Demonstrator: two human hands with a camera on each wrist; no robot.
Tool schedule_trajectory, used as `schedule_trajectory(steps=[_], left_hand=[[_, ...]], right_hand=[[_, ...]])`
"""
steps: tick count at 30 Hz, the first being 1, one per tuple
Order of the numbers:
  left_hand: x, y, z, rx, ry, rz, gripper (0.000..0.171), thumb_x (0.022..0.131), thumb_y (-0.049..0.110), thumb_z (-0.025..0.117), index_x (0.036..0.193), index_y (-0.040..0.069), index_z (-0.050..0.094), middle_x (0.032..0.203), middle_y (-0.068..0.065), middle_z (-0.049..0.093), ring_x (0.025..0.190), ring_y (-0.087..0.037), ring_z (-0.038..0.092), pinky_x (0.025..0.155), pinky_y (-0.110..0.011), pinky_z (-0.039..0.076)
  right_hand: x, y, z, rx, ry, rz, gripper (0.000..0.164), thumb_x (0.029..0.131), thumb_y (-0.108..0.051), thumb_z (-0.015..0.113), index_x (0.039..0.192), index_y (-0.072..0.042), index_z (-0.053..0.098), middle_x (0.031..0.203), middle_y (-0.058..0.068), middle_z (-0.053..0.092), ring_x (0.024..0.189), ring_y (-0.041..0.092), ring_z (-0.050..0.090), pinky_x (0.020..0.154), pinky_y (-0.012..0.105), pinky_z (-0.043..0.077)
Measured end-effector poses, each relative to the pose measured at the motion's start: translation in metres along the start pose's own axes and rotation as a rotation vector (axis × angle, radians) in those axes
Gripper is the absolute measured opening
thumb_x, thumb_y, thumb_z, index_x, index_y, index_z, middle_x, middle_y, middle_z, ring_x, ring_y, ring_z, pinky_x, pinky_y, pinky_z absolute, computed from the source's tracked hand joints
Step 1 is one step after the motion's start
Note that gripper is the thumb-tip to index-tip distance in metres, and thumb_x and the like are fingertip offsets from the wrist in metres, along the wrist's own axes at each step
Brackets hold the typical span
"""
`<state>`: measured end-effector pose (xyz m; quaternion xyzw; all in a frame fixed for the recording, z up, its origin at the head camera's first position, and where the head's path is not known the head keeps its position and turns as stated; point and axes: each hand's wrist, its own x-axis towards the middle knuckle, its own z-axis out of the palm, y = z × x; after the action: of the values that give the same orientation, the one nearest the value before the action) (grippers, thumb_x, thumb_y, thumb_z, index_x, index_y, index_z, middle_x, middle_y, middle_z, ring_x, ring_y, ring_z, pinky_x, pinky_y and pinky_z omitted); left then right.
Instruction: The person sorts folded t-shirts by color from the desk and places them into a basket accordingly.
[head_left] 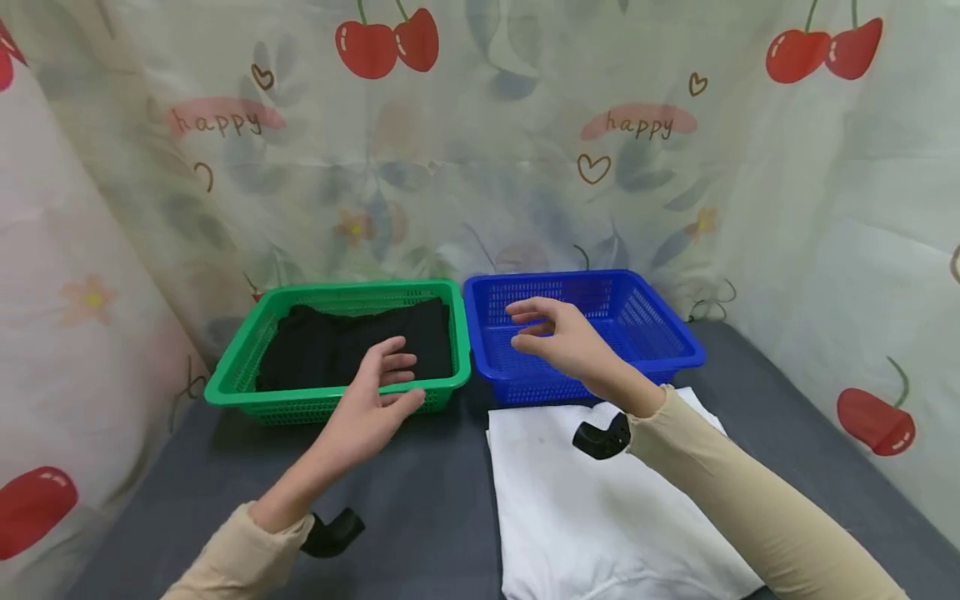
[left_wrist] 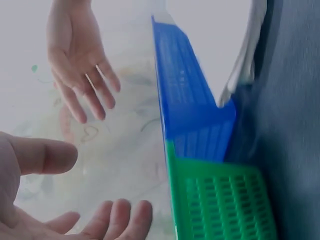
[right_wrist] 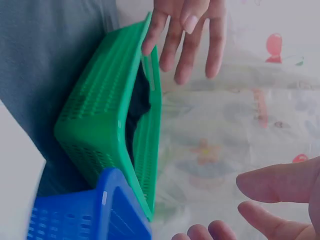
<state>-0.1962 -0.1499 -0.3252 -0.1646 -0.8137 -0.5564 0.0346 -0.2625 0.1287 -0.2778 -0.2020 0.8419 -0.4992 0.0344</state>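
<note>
My left hand (head_left: 369, 408) hovers at the front rim of a green basket (head_left: 238, 398), fingers apart and slightly bent, holding nothing. Inside that basket lies a folded black cloth (head_left: 352, 342). My right hand (head_left: 566, 340) is held over the front of a blue basket (head_left: 660, 333), its fingers loosely bent around bare air. A white folded garment (head_left: 558, 492) lies on the dark table in front of the blue basket, partly covered by the right forearm in the head view. Both wrist views show the two hands facing each other, with space between thumb and fingers.
The two baskets stand side by side at the back of the dark grey table (head_left: 435, 508). Behind them hangs a curtain (head_left: 480, 200) printed with cherries and flowers, which also closes off both sides. A black wrist mount (head_left: 602, 437) juts from each sleeve.
</note>
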Motion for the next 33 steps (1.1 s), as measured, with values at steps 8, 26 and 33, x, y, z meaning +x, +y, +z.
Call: schedule_trajectory(steps=[8,26,33], left_hand=[[-0.013,-0.003,0.028,-0.049,-0.048,-0.062,0.061,0.097,0.01,0.062,0.15,0.015,0.033,0.14,-0.01,0.047,0.123,-0.028,0.051,0.098,-0.046,0.045],[-0.026,-0.029,0.087,-0.072,-0.228,-0.325,0.093,0.093,0.025,0.069,0.159,0.012,0.006,0.154,-0.026,0.025,0.133,-0.041,0.039,0.096,-0.058,0.042],[-0.009,-0.039,0.11,-0.161,-0.166,-0.34,0.096,0.091,0.022,0.071,0.159,0.015,0.005,0.152,-0.03,0.026,0.134,-0.043,0.037,0.099,-0.059,0.038]], right_hand=[[-0.039,0.024,-0.018,-0.07,0.012,0.025,0.044,0.094,-0.021,0.068,0.136,-0.015,0.057,0.135,0.006,0.055,0.117,0.025,0.056,0.093,0.047,0.048],[-0.124,0.109,-0.118,-0.336,-0.02,0.074,0.038,0.095,-0.016,0.067,0.13,-0.002,0.06,0.125,0.018,0.06,0.106,0.029,0.062,0.076,0.03,0.053],[-0.141,0.136,-0.133,-0.315,-0.011,0.217,0.047,0.095,-0.021,0.067,0.135,0.0,0.056,0.134,0.024,0.054,0.114,0.04,0.056,0.079,0.038,0.054]])
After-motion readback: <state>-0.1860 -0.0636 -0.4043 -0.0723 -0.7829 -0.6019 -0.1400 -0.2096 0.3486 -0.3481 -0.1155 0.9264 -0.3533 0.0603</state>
